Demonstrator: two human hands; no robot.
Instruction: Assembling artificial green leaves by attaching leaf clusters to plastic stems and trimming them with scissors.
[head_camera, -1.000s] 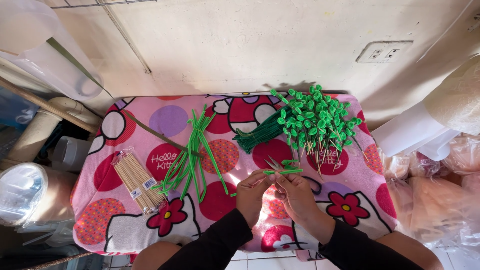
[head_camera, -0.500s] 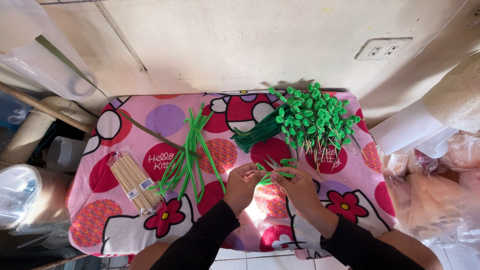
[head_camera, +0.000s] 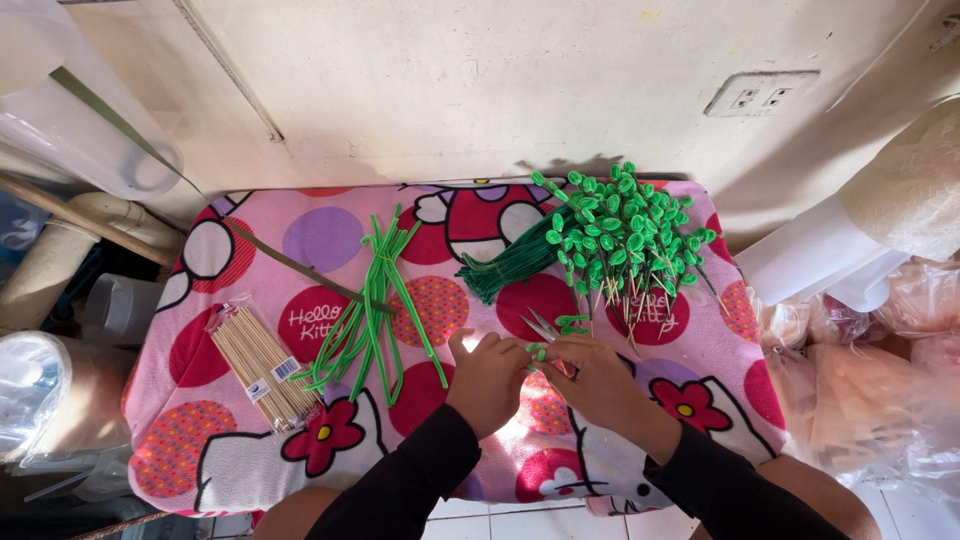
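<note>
Long black sleeves, bare hands

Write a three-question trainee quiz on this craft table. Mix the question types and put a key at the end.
1. True or false: the packet of wooden skewers lies to the right of both hands.
2. What do the left hand and right hand work on between them?
A. a small green piece beside the scissors
B. a red ribbon
C. a skewer
3. Fill in: the loose green strips lie on a pink patterned ____.

Key: 1 false; 2 A; 3 cloth.
</note>
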